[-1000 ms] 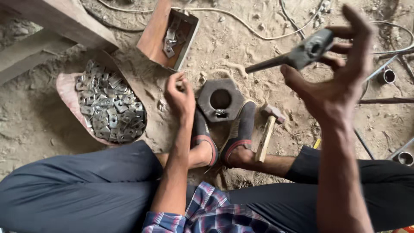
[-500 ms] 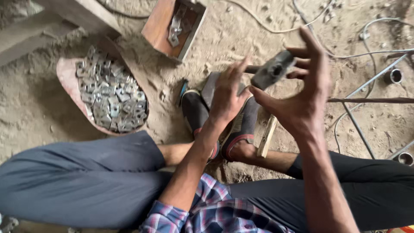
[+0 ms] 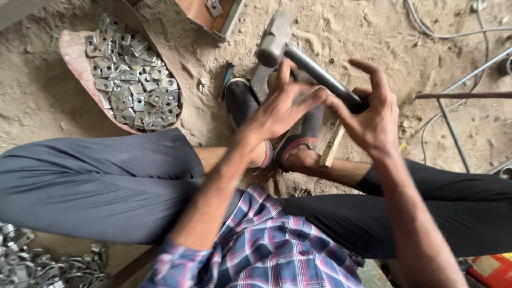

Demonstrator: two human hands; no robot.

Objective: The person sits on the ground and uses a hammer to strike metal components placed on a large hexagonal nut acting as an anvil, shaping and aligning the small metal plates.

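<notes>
the right hand (image 3: 373, 120) is closed around the dark handle of a grey steel hammer (image 3: 304, 61) above the feet; the left hand (image 3: 280, 109), fingers loose, touches the shaft. best gripped firmly, low on the handle.

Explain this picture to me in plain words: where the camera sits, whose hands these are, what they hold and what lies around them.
The camera sits on the person's head and looks down, so you see their own arms, checked shirt and crossed legs on a sandy floor. The right hand grips the dark handle of a hammer, whose metal head points up and to the left. The left hand meets it at the handle, fingers spread. Beneath the hands are the person's sandalled feet and a wooden stick. On the left, a reddish tray holds a pile of small metal plates. More metal parts lie at the bottom left corner.
</notes>
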